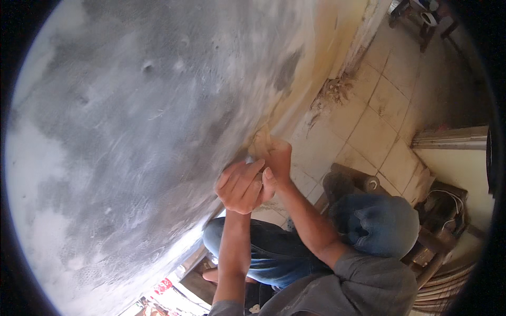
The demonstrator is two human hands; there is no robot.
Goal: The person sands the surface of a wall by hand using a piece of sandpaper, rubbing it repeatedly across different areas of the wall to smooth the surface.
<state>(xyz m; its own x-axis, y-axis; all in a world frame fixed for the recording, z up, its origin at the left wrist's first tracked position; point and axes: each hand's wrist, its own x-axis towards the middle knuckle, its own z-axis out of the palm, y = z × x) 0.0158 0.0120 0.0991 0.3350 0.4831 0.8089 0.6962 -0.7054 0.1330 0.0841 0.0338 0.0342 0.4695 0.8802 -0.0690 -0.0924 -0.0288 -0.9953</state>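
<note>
A large grey, patchy plastered wall (158, 110) fills the left side, with whitish smears and small pits. My left hand (240, 184) is closed beside the wall, its fingers curled and its thumb toward my right hand. Whatever it grips is hidden. Just beyond it, my right hand (279, 158) is closed on a pale tan, crumpled piece (259, 141) against the wall near its yellowish edge (300, 95). The piece looks thin and folded, but its material is unclear. Both hands are close together, overlapping in view.
Dusty cream floor tiles (363, 113) lie to the right, with debris (340, 87) along the wall's foot. My bent knees in blue jeans (379, 224) are below. Wooden furniture (437, 237) stands at the right, beside coiled hose-like loops (445, 287). A dark stand (421, 23) is far right.
</note>
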